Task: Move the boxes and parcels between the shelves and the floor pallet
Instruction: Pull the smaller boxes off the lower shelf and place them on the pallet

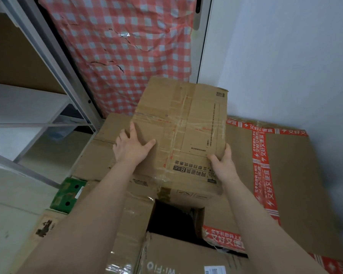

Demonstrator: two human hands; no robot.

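Note:
A taped brown cardboard box [184, 125] with printed black text sits atop a stack of other boxes, tilted a little. My left hand [132, 147] lies flat on its top near the left edge, fingers spread and straight. My right hand [222, 163] grips the box's near right corner, thumb on top and fingers curled under the edge. Below lie a large brown box with red printed tape [281, 175], a flat brown box [99, 153] on the left and a box printed Wi-Fi [178, 258] at the bottom.
A metal shelf unit [48, 76] with pale boards stands on the left. A red-and-white checked cloth [123, 46] hangs behind the stack. A green carton [67, 194] sits low on the left beside the stack. A dark gap [174, 220] opens between boxes. White wall on the right.

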